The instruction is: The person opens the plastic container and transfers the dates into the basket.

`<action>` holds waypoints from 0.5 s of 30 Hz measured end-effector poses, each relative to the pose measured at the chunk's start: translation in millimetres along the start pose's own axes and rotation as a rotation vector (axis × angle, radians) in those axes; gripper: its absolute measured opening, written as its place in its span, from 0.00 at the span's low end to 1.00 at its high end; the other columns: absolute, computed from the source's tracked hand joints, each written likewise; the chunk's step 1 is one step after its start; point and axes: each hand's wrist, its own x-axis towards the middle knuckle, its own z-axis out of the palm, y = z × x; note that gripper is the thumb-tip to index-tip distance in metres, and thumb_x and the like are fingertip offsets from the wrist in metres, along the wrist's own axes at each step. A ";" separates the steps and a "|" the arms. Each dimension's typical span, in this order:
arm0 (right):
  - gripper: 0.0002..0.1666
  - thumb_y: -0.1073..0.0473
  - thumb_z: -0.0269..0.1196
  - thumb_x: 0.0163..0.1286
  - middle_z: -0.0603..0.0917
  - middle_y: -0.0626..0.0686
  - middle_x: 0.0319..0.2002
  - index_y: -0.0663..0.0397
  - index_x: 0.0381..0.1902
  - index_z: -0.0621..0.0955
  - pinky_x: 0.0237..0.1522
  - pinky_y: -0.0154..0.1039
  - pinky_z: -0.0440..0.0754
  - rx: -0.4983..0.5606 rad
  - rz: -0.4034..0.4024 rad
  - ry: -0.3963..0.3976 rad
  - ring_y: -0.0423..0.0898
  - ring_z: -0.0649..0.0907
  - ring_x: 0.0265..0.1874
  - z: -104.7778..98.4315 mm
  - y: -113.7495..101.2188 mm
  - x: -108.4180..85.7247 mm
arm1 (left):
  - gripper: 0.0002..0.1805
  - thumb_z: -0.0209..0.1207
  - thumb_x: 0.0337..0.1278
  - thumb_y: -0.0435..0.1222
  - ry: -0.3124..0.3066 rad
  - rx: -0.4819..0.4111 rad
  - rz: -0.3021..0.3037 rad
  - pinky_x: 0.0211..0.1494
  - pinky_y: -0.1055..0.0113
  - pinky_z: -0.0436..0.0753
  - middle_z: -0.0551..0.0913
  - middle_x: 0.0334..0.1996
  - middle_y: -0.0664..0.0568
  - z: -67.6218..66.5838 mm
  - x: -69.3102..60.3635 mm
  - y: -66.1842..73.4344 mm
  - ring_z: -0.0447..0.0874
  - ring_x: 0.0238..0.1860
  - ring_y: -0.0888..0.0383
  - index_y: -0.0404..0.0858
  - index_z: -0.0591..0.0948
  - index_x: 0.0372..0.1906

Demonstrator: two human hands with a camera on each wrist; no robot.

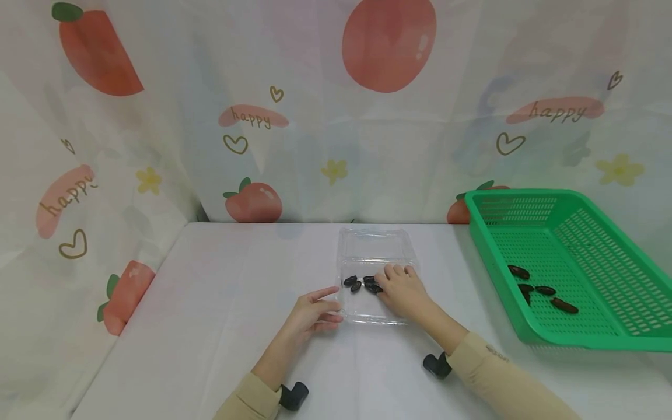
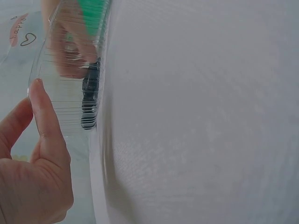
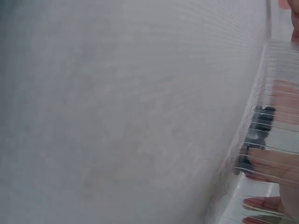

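Down at the near edge, tan sleeves [image 1: 501, 376] lead up to two bare wrists, each with a small black device [image 1: 437, 366] beside it. Beyond the sleeve on that side, the left hand [image 1: 307, 315] has its fingers loosely extended against the side of a clear plastic box [image 1: 375, 319], touching its wall rather than wrapping round it, apparently to steady it. The box lies on the white-covered desk [image 1: 252, 268], just right of that hand, its lid [image 1: 374, 244] folded back past the hands. Reaching into the box from the other side, the right hand [image 1: 403, 291] has its fingertips bent down onto dark oval pieces [image 1: 350, 281]; whether it pinches one or merely nudges it I cannot tell, since the tips are partly hidden. Several of these pieces lie in the box between the two hands, grouped near the right hand's fingertips. The step in hand looks like setting or arranging pieces in the box, about midway through, judging by the brown pieces [image 1: 564, 305] in the green basket [image 1: 556, 338] well to the right of the right hand. The next move probably calls for leaving the piece neatly beside its neighbours, then reaching right to the basket while the left hand keeps the box steady. Behind everything hangs a printed cloth [image 1: 399, 151].
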 end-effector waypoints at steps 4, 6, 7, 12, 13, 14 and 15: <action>0.17 0.50 0.64 0.58 0.71 0.51 0.33 0.50 0.43 0.77 0.45 0.49 0.70 -0.025 -0.005 -0.016 0.49 0.71 0.36 2.6 -0.2 1.3 | 0.26 0.58 0.52 0.27 -0.003 -0.003 -0.002 0.29 0.69 0.84 0.80 0.29 0.50 0.9 -2.6 2.4 0.83 0.23 0.60 0.37 0.72 0.60; 0.17 0.50 0.64 0.58 0.71 0.50 0.33 0.50 0.43 0.77 0.45 0.49 0.69 -0.028 -0.006 -0.022 0.49 0.71 0.35 4.0 -0.2 1.9 | 0.26 0.58 0.53 0.27 -0.007 -0.005 -0.001 0.29 0.68 0.84 0.79 0.29 0.50 1.1 -3.0 3.0 0.83 0.23 0.60 0.36 0.71 0.60; 0.17 0.50 0.64 0.58 0.71 0.50 0.33 0.50 0.43 0.77 0.45 0.48 0.69 -0.029 -0.005 -0.025 0.49 0.70 0.35 4.3 -0.2 2.1 | 0.26 0.58 0.53 0.28 -0.008 -0.005 -0.001 0.28 0.68 0.84 0.79 0.29 0.51 1.2 -3.1 3.3 0.83 0.23 0.60 0.36 0.71 0.60; 0.16 0.50 0.64 0.58 0.71 0.50 0.33 0.50 0.43 0.78 0.44 0.48 0.69 -0.031 -0.008 -0.012 0.48 0.71 0.35 4.6 -0.7 1.6 | 0.27 0.59 0.53 0.28 -0.004 -0.007 -0.006 0.28 0.68 0.85 0.79 0.29 0.51 1.0 -1.3 2.1 0.83 0.23 0.60 0.37 0.71 0.61; 0.16 0.51 0.64 0.58 0.72 0.50 0.33 0.50 0.43 0.78 0.44 0.48 0.70 -0.029 -0.008 -0.011 0.48 0.71 0.35 4.3 -0.8 1.5 | 0.27 0.59 0.53 0.28 -0.004 -0.007 -0.006 0.28 0.68 0.85 0.79 0.29 0.51 1.2 -1.4 2.2 0.83 0.23 0.60 0.37 0.71 0.61; 0.16 0.51 0.64 0.58 0.72 0.50 0.33 0.50 0.43 0.78 0.44 0.48 0.70 -0.030 -0.010 -0.011 0.48 0.71 0.34 4.1 -0.9 1.4 | 0.27 0.59 0.53 0.28 -0.004 -0.008 -0.006 0.28 0.68 0.85 0.79 0.29 0.51 1.3 -1.6 2.3 0.83 0.22 0.60 0.37 0.71 0.61; 0.16 0.51 0.64 0.59 0.72 0.50 0.33 0.50 0.43 0.78 0.44 0.48 0.70 -0.031 -0.011 -0.013 0.48 0.71 0.34 4.1 -0.8 1.3 | 0.27 0.58 0.53 0.28 -0.005 -0.009 -0.006 0.28 0.68 0.85 0.79 0.29 0.51 1.4 -1.9 2.7 0.83 0.22 0.60 0.37 0.71 0.61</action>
